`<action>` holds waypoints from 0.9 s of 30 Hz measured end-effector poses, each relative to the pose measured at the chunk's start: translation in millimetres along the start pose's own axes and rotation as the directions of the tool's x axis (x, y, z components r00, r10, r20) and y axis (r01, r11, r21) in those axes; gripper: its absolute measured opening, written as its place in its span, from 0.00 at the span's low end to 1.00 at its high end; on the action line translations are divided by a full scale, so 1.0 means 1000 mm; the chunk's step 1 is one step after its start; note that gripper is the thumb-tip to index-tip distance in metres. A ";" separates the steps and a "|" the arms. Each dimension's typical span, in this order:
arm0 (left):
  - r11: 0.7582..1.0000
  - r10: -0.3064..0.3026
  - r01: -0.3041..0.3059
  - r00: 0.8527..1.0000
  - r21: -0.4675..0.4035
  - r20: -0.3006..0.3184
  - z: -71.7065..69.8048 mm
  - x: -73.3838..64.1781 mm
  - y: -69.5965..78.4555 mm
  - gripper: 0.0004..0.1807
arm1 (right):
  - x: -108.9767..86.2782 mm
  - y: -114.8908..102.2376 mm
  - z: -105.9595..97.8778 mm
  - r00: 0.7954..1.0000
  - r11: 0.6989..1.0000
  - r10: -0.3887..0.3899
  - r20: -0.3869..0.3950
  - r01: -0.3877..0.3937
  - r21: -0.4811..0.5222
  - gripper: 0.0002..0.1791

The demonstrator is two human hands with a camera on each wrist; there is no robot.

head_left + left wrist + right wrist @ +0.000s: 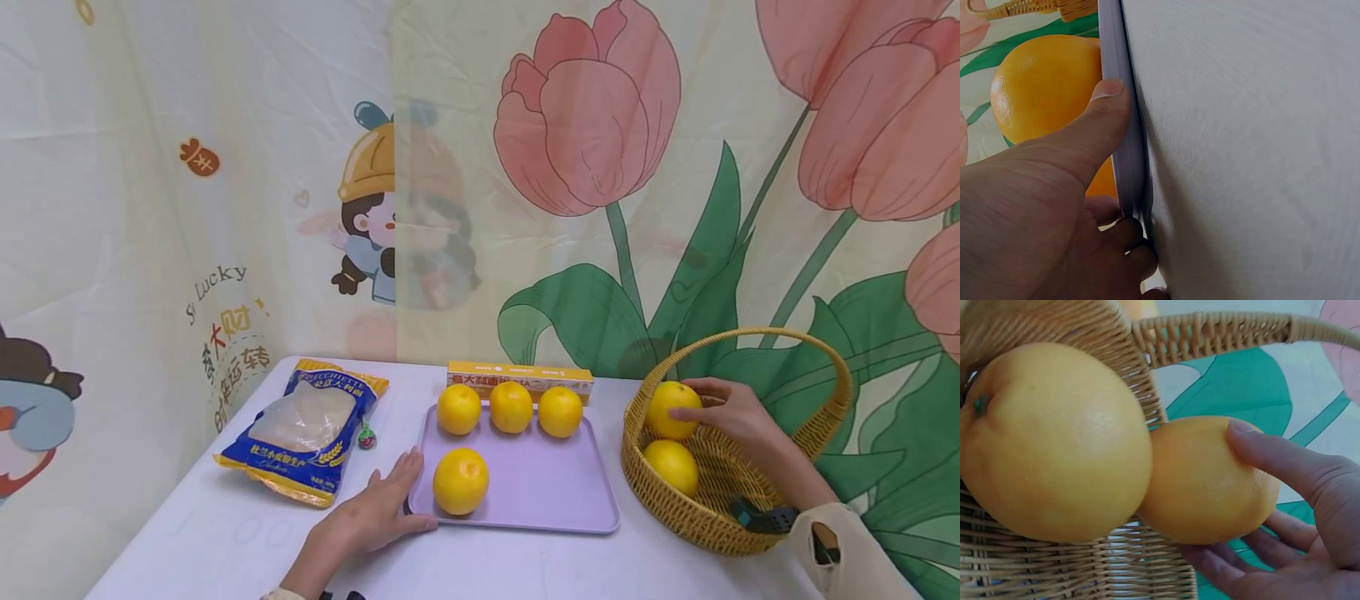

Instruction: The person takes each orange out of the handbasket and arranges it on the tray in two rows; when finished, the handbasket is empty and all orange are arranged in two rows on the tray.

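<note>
In the head view, my right hand [738,412] reaches into a wicker basket [675,515] and grips an orange [670,410] at its back left side. The right wrist view shows the thumb on one side of that orange [1207,481] and the fingers round the other. A second orange [671,468] lies against it, nearer the front. My left hand [378,508] rests at the front left corner of a lilac tray [555,483], thumb along the front rim and fingers by the left side. Close to this hand, one orange [461,481] sits on the tray.
Three more oranges, including a middle orange [512,407], line the tray's back edge. Behind them stands a yellow pasta box [517,377]. To the left lie a blue pasta bag [303,429] and a small green-wrapped item [367,437]. The basket's tall handle [750,333] arches above the right forearm.
</note>
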State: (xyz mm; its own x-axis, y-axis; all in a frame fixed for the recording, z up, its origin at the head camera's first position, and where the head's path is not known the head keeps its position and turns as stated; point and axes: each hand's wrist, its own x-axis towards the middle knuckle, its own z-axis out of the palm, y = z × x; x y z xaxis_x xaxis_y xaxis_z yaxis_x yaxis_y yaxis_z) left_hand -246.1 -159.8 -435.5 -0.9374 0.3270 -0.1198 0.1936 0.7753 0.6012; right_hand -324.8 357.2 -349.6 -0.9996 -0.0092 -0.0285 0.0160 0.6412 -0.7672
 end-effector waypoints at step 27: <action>1.000 0.019 -0.019 1.000 0.004 -0.005 0.000 -0.001 -0.002 0.54 | -0.058 -0.027 0.000 0.895 0.892 -0.444 0.045 0.436 0.124 0.33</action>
State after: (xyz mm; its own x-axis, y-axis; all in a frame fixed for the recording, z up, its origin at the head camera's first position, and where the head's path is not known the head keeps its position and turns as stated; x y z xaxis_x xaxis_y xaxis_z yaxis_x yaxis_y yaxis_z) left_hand -245.6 -161.3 -436.5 -0.9350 0.3390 -0.1040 0.2127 0.7708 0.6006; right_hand -267.4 341.0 -327.3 -0.9007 -0.3270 0.2861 -0.4180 0.4723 -0.7760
